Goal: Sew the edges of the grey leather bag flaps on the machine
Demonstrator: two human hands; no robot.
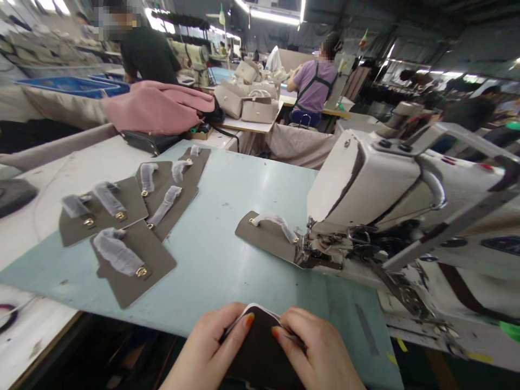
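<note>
Both hands grip a dark brown bag panel (260, 355) with a pale edge, close to the table's front edge. My left hand (221, 338) pinches its left upper corner, thumb on the dark face. On the opposite corner, my right hand (312, 344) is closed the same way. Beyond them, a grey-brown panel with a wrapped handle (264, 238) lies at the presser foot of the sewing machine (365, 184). Several similar panels (150, 273), their handles wrapped in white film with gold-coloured fittings, lie overlapping on the left.
The blue-green table top (215, 227) extends under the machine. Pink material (158, 108) lies on a black item (142, 142) at the back left. Beige bags (255, 108) are piled farther back, near a person in purple (314, 81) and another in black (148, 57).
</note>
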